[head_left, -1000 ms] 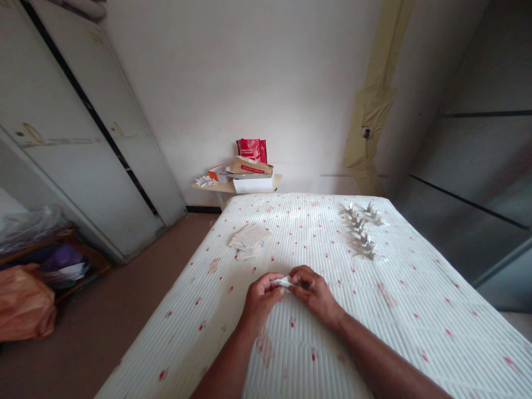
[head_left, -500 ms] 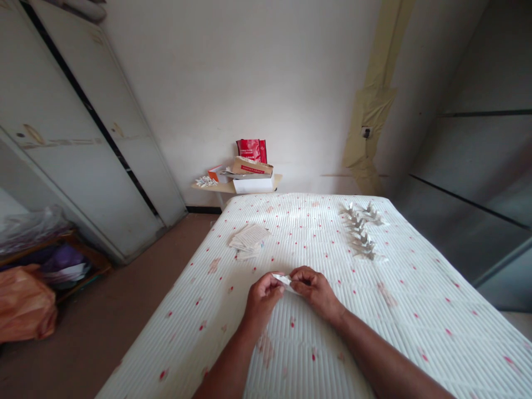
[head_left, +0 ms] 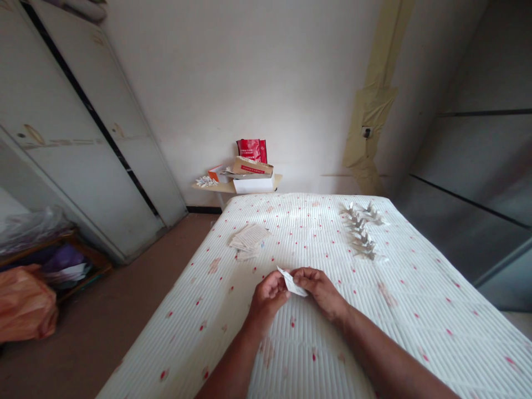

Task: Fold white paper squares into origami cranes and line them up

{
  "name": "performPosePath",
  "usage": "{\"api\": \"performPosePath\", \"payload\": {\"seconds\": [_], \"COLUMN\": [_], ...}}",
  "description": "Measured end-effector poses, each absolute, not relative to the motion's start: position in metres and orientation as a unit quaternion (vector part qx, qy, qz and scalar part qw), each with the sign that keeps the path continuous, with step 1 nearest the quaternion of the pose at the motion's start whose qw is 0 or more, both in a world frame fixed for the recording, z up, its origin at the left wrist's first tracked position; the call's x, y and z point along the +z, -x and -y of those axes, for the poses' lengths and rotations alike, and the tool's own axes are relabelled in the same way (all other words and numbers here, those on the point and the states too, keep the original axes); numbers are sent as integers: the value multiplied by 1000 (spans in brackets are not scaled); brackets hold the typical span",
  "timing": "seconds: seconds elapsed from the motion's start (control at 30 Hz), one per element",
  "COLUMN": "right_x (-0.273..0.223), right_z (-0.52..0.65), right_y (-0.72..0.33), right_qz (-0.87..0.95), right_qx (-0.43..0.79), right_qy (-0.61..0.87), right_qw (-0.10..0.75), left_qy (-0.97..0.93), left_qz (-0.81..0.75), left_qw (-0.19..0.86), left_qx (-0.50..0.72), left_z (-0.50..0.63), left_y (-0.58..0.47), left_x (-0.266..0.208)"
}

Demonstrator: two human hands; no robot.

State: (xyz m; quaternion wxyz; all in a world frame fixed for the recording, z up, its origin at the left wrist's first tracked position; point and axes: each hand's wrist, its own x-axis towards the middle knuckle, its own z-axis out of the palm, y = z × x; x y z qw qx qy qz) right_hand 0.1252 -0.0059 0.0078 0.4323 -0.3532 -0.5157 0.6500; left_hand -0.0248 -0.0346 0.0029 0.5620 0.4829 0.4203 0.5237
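A small piece of folded printed paper [head_left: 293, 285] is held between my two hands, just above the middle of the bed. My right hand [head_left: 321, 288] pinches its right side, thumb on top. At its left edge, the curled fingers and thumb of my left hand [head_left: 268, 296] close on it; some of those fingertips are hidden. Beyond my left hand lies a loose stack of printed paper sheets [head_left: 250, 237]. Several folded paper cranes [head_left: 362, 238] stand in a cluster farther off on the right.
Everything rests on a bed [head_left: 316, 343] with a white, red-dotted quilted cover. Behind its far edge, a small table [head_left: 226, 188] carries a white box [head_left: 253, 184], a red bag [head_left: 251, 151] and small white pieces. Cabinets [head_left: 83, 138] stand left; an orange bag [head_left: 25, 303] lies low.
The folded paper has been turned and now shows a wider flat face, tilted down to the right. My left hand has shifted slightly right; the stack and cranes stay put.
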Motion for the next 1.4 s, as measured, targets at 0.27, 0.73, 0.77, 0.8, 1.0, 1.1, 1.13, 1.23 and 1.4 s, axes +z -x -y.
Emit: {"api": "performPosePath", "payload": {"seconds": [0.27, 0.73, 0.77, 0.8, 1.0, 1.1, 1.13, 1.23, 1.4], "right_x": [8, 0, -1, -1, 0, -1, -1, -1, 0], "right_z": [7, 1, 1, 1, 0, 1, 1, 1, 1], "right_y": [-125, -129, -130, -130, -130, -129, -129, -128, -128], "right_qz": [490, 467, 466, 466, 474, 466, 464, 465, 474], "right_qx": [682, 690, 691, 691, 680, 683, 683, 683, 674], "right_qy": [331, 332, 331, 331, 340, 340, 340, 345, 355], "right_qw": [430, 442, 443, 443, 444, 449, 449, 446, 441], "left_qy": [-491, -486, -492, -497, -511, -523, -526, -524, -517], "left_qz": [-448, -440, -442, -449, -507, -511, -510, -507, -507], "left_qw": [534, 547, 542, 533, 471, 453, 449, 452, 454], "left_qx": [523, 521, 518, 516, 509, 510, 511, 513, 519], "left_z": [34, 33, 33, 32, 29, 30, 30, 29, 29], "left_y": [22, 19, 19, 18, 13, 12, 12, 13, 13], "left_x": [3, 1, 1, 0, -6, -7, -8, -8, -7]}}
